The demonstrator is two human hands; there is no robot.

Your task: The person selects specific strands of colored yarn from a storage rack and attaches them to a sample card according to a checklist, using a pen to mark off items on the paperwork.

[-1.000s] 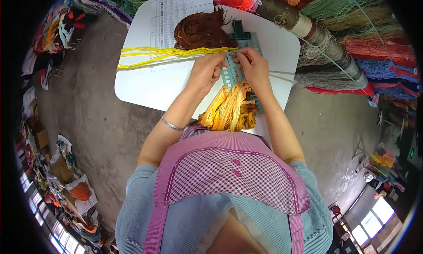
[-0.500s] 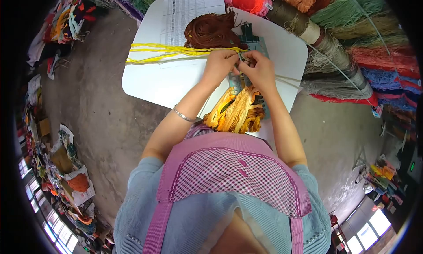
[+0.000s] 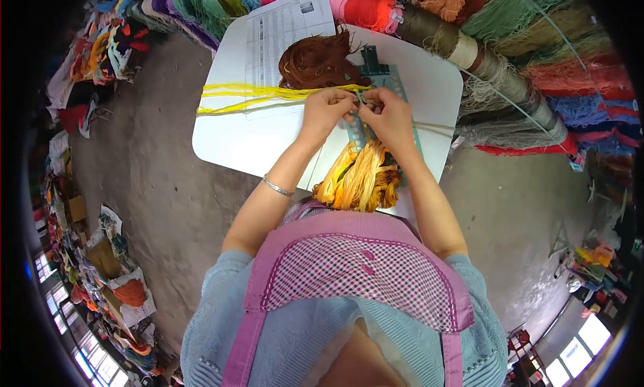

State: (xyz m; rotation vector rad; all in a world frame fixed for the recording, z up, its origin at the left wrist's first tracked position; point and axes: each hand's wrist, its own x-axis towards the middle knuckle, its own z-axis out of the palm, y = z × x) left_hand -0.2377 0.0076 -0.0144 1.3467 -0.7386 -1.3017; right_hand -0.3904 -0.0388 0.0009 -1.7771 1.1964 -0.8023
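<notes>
My left hand (image 3: 322, 113) is closed in a pinch on a thin grey-green thread (image 3: 361, 98) at the edge of a punched teal card (image 3: 396, 85). Right beside it my right hand (image 3: 390, 116) pinches the same thread, the fingertips of both hands almost touching. Bright yellow threads (image 3: 251, 91) run left from the card across the white table. Below the hands hangs a bundle of yellow and golden-brown threads (image 3: 362, 179), attached at the card. A dark green binder clip (image 3: 373, 61) sits at the card's far end. My fingers partly hide the thread.
A brown thread hank (image 3: 315, 61) lies on a printed sheet (image 3: 268, 34) on the white table (image 3: 218, 135). Beyond the table, many coloured hanks (image 3: 516, 71) are stacked at the back and right. More yarn piles (image 3: 107, 44) stand along the left.
The view has shifted slightly, so the table sits lower. My fingertips have moved a little apart, showing the grey-green thread between them.
</notes>
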